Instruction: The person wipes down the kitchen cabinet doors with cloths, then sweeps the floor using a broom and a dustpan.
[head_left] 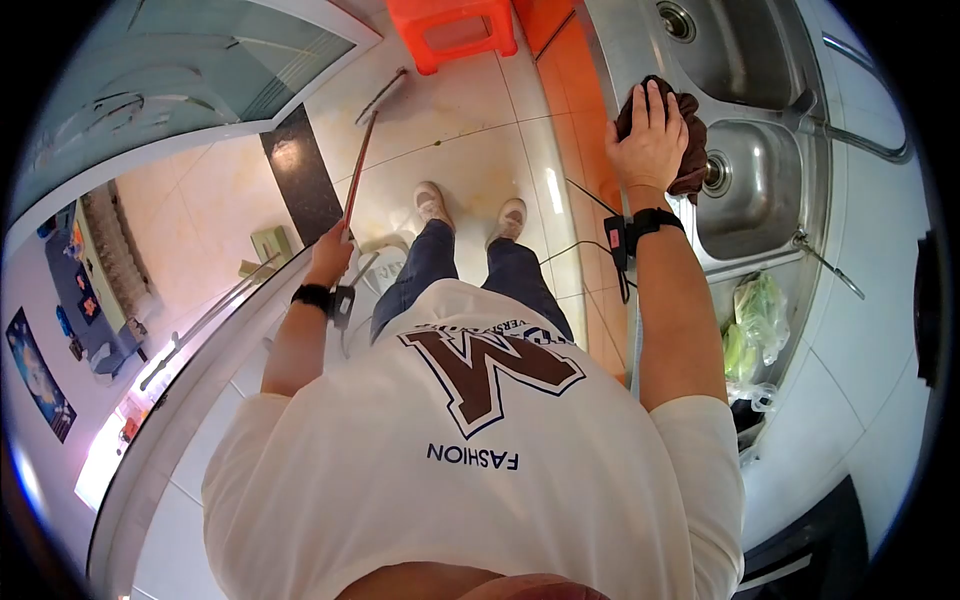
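Note:
My left hand (331, 256) is wrapped round the reddish-brown pole of a long-handled mop (361, 168). Its narrow grey head rests on the tiled floor. My right hand (648, 142) lies palm down on a bunched dark brown cloth (690, 165), fingers stretched out over it. The cloth sits on the front rim of a steel double sink (708, 105), beside the divider between the basins. My palm hides part of the cloth. Both wrists carry black straps with small devices.
A red plastic stool (455, 25) stands on the floor ahead. Orange cabinet fronts (583, 95) run below the sink. Bagged green vegetables (755, 325) lie on the counter near my right elbow. The tap (850, 140) is behind the basins. To the left is a frosted glass door (190, 70).

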